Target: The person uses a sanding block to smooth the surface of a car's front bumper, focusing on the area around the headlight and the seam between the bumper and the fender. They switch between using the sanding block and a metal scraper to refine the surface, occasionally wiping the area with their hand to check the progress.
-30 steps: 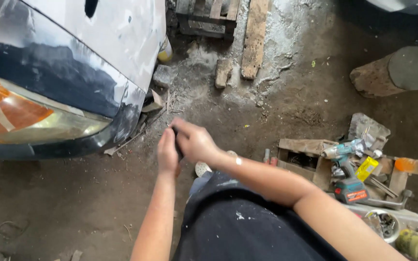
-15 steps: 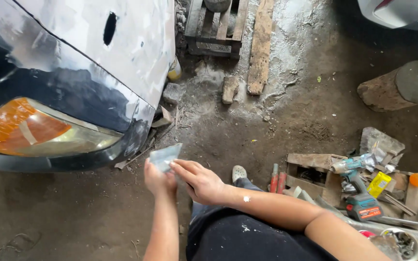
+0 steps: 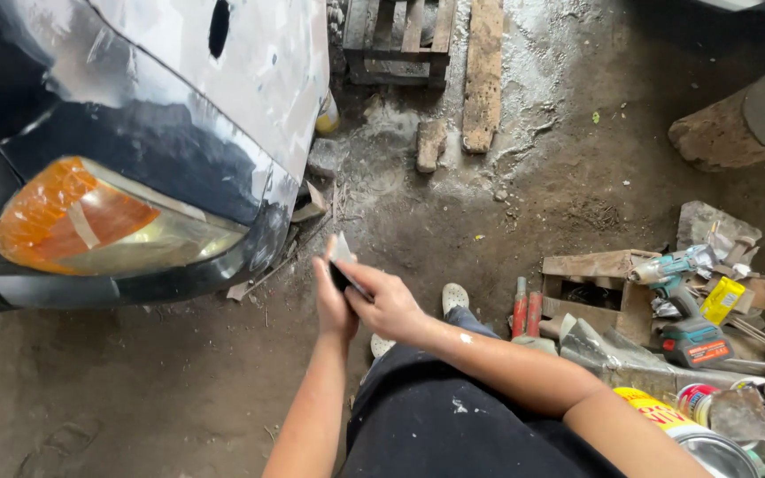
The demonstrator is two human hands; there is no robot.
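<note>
Dirt workshop floor beside a car's sanded fender (image 3: pixel 250 80) and amber headlight (image 3: pixel 90 221).
Both hands, left hand (image 3: pixel 334 301) and right hand (image 3: pixel 391 305), are closed around a folded sheet of sandpaper (image 3: pixel 343 261) near the bumper corner; it looks light and floppy, best pinched flat along the fold.

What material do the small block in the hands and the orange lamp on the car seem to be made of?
The small dark block, wrapped in a grey sheet, looks like rubber or foam under sandpaper; too small to be sure. The orange and clear car lamp looks like glossy moulded plastic: translucent, with bright reflections.
</note>
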